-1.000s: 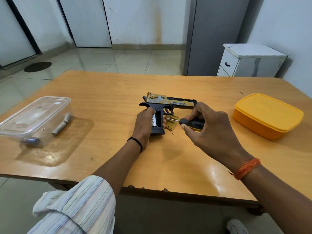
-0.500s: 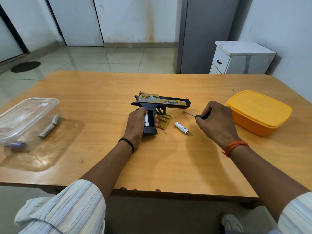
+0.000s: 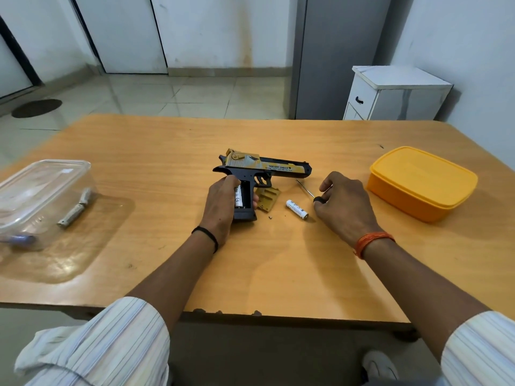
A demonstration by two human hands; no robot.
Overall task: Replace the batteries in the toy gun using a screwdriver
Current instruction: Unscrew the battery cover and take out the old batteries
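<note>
At the table's [image 3: 167, 151] middle lay the toy gun [image 3: 264, 169], its grip held by the left hand [image 3: 221, 203], one battery [image 3: 238, 196] in the open compartment. Right hand [image 3: 341, 207] gripped the screwdriver [image 3: 306, 189]; a loose battery [image 3: 297, 209] and cover [image 3: 268, 198] lay between. Far left, a clear box [image 3: 41, 196] held batteries [image 3: 75, 208]; right, a lidded yellow box [image 3: 422, 182].
</note>
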